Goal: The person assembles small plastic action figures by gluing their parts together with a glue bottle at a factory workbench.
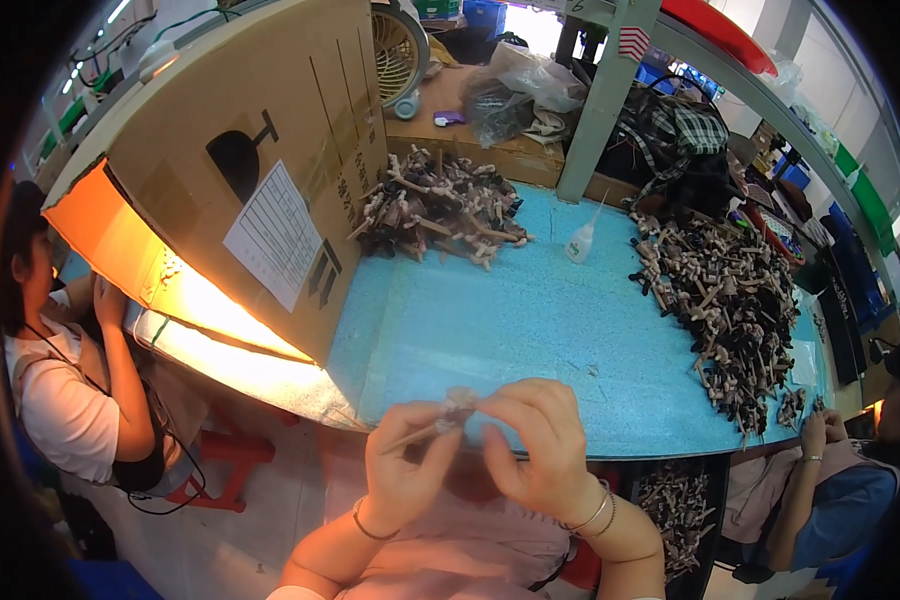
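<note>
Close to the table's near edge, my left hand (408,462) pinches a small brownish figure-like piece (460,402), with a thin pale stick (410,437) passing through its fingers. My right hand (538,438) comes in from the other side, its index fingertip at the piece's edge and its thumb bent close below. What lies between the right fingertips is too small and blurred to make out. Similar small brown, black and pale pieces form a heap (445,205) beyond my hands and a larger heap (730,310) to the right.
A large cardboard box (300,130) stands at the left, lit orange inside. A small squeeze bottle (580,240) with a needle tip stands near a metal post (610,110). More pieces fill a black tray (675,515) below the table. People work at left and right.
</note>
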`<state>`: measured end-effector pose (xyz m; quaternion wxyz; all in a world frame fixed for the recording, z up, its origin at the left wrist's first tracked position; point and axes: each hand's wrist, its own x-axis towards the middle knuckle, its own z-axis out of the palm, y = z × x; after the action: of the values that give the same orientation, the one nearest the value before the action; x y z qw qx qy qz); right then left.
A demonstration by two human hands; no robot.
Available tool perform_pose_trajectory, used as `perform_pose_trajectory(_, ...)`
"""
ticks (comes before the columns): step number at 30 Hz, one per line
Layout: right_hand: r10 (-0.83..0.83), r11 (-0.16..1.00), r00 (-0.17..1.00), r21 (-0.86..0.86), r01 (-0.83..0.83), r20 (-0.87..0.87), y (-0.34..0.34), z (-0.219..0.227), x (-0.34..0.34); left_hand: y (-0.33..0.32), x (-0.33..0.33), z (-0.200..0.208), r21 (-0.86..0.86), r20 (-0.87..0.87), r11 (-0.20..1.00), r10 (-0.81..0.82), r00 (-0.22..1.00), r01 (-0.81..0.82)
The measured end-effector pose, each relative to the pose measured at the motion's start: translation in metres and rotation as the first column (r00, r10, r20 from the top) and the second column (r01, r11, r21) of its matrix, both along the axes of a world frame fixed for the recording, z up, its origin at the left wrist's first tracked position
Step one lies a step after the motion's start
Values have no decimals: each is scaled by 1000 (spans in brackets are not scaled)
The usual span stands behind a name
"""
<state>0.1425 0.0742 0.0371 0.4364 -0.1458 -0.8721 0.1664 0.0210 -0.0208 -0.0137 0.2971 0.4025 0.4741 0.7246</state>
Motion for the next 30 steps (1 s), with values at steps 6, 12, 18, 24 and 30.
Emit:
perform_pose_trajectory(6,-43,999,997,-2,43,-59,-9,-2,-3,5,-2,-2,54,-330,991,131,935,-119)
perform_pose_trajectory(12,-16,998,997,-63,20,76,-8,1,0,8,5,-1,57,-294,983,182,939,-173)
perform_pose_trajectory(18,-149,989,983,36,146,105,-14,-7,2,13,6,0,36,-255,996,89,963,-83)
perform_pose_trajectory(24,-125,992,974,17,124,190,-9,-4,1,12,8,-1,-73,-215,997,10,976,-27)
perform_pose_trajectory(30,-289,949,955,151,276,64,-2,-20,-1,14,19,10,-125,-24,992,10,1000,-13)
